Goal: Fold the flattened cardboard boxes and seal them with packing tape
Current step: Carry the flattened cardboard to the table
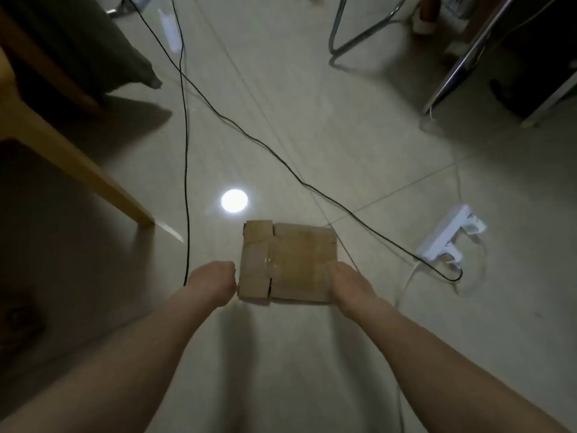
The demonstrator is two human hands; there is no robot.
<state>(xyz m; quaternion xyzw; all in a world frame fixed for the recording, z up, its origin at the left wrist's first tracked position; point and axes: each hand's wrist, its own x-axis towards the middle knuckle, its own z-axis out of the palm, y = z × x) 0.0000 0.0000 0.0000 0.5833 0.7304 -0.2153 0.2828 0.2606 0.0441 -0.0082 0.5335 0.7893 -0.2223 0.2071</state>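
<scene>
On the floor, cardboard box [288,262], right hand [346,284] fingers seemingly gripping it

A flattened cardboard box [287,264] lies on the tiled floor [343,135]. The right hand [349,284] grips its near right corner; the left hand [215,281], curled, sits just beside its left edge. A black cable [186,151] crosses the floor.

A pale tiled floor [312,104] reflected a round light [234,200]. A wooden table leg [93,179] stood left; metal chair legs [359,35] far right; a white power strip [449,235] right.
</scene>
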